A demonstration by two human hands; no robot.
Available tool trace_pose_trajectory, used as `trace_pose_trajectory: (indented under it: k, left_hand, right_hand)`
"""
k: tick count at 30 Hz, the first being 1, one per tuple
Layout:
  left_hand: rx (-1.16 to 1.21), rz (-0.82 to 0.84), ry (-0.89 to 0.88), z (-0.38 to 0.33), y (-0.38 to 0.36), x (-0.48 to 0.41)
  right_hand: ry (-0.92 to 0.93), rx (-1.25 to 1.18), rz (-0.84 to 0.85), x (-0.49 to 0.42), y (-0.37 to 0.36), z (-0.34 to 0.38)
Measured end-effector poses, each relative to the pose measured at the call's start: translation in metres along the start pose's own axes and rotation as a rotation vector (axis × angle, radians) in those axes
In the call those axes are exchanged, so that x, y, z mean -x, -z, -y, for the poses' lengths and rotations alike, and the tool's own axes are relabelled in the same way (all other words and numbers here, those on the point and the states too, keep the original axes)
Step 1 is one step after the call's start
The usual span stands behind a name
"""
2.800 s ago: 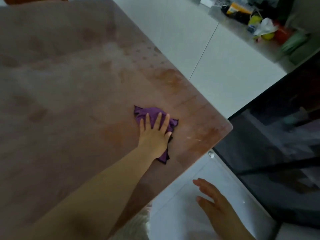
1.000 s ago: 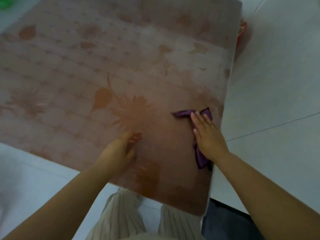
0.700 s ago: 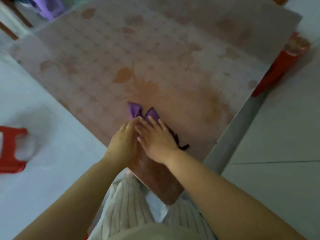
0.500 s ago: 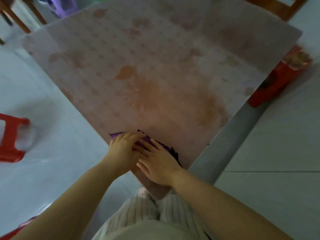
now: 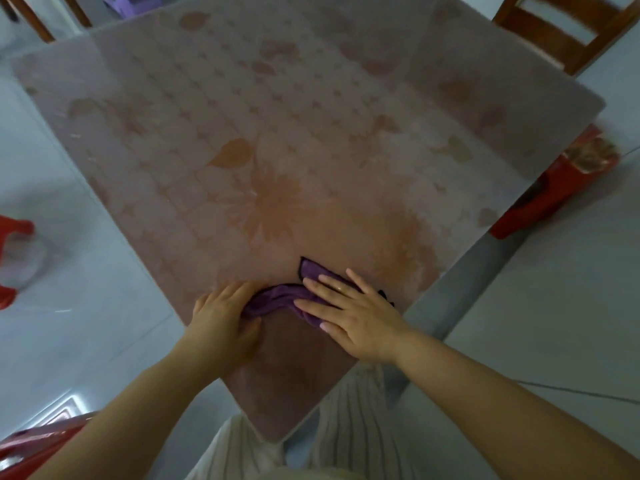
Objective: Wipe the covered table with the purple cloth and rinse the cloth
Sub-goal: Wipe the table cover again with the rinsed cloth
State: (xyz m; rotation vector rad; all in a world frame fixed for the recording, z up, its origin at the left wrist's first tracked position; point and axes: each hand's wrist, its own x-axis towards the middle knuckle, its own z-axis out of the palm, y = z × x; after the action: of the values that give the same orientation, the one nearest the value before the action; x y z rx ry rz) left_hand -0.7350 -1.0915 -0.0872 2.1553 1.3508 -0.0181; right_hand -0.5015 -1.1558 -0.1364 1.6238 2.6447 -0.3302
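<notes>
1. Since half a second ago the left hand (image 5: pixel 225 320) and right hand (image 5: pixel 356 323) have drawn apart. The cloth (image 5: pixel 277 299) now stretches between them.
2. The table (image 5: pixel 311 133), under a flower-printed cover, fills the view, its near corner towards the person.
3. A chair (image 5: pixel 561 32) stands by the far right corner. A red stool (image 5: pixel 554 192) sits at the right edge.
4. The cloth lies near the near corner.
5. The right hand presses it flat, fingers spread.
6. The left hand grips its left end, fingers curled.
</notes>
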Motion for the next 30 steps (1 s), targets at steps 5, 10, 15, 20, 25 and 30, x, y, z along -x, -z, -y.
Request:
trace_pose_trajectory:
  k: [5, 10, 15, 20, 25, 30]
  left_hand:
    - [-0.031, -0.098, 0.036, -0.047, -0.013, -0.046]
    - [0.029, -0.161, 0.247, -0.103, -0.019, -0.074]
    - [0.016, -0.176, 0.417, -0.122, -0.021, -0.081]
    - [-0.019, -0.162, 0.529, -0.116, -0.019, -0.072]
    - [-0.020, -0.227, 0.565, -0.101, -0.012, -0.057]
    - [-0.037, -0.171, 0.529, -0.085, -0.008, -0.032]
  right_hand:
    - [-0.025, 0.049, -0.028, -0.009, 0.018, -0.122]
    - [-0.258, 0.000, 0.025, -0.004, 0.051, -0.262]
    - [-0.615, -0.101, 0.012, -0.022, 0.077, -0.353]
    - [-0.406, -0.135, 0.018, -0.093, 0.076, -0.277]
    - [0.029, -0.161, 0.162, -0.139, 0.052, -0.110]
    - [0.345, -0.092, 0.275, -0.101, 0.033, -0.015]
